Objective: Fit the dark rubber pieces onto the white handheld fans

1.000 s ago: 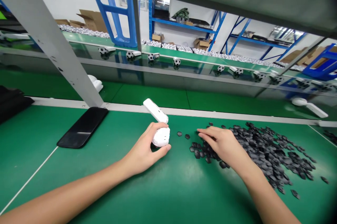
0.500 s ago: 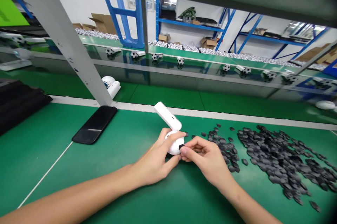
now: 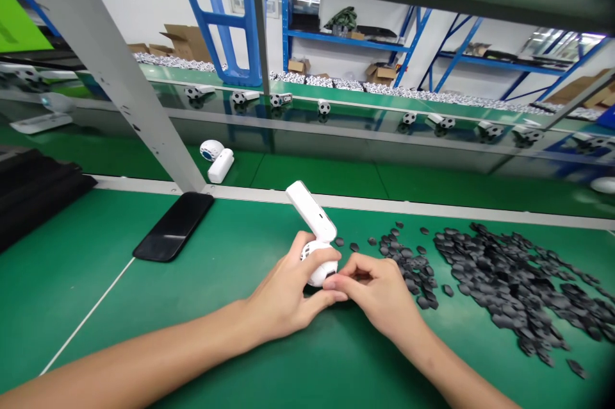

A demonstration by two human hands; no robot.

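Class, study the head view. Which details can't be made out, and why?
All in the head view:
- Black piece: its full outline, partly hidden by the right hand.
- White ball: its near side, covered by the left hand.
- Pile of black pieces: the lower ones, buried under others.
- Dark stack: its far end, cut off by the left edge.
- Lettering on the green panel: too blurred.

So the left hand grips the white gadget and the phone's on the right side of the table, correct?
Not quite: the head view shows the phone on the left side of the table; the left hand does grip the white gadget.
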